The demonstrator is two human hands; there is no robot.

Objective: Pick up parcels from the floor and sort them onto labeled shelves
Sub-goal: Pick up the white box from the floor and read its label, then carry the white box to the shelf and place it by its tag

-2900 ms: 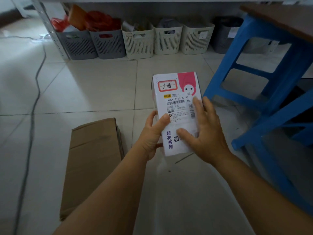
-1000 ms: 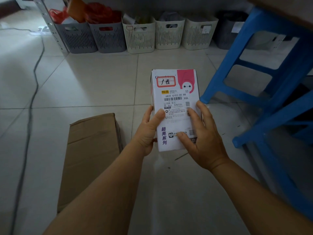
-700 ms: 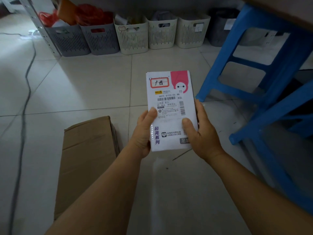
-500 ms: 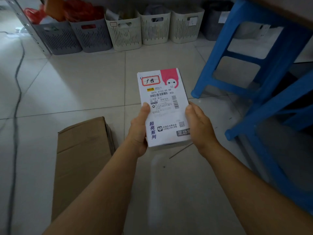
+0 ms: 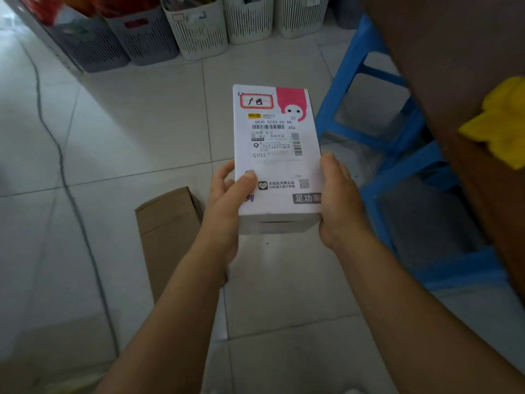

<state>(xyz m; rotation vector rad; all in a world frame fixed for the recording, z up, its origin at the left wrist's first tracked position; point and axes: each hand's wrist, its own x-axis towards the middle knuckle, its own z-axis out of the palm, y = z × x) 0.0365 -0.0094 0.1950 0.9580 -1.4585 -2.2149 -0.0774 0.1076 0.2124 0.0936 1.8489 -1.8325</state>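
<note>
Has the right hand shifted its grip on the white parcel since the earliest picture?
Yes. The right hand slid off the label face to the right edge of the parcel, nearer its bottom corner.

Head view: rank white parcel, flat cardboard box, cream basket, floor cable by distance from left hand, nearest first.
1. white parcel: held in the left hand.
2. cardboard box: on the floor, just left of it.
3. cable: farther left.
4. cream basket: by the back wall.

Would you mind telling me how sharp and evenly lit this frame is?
Head view: dim overall; the white parcel has a readable label between left hand and right hand; floor tile lines bow from wide-angle distortion; edges soften.
</note>
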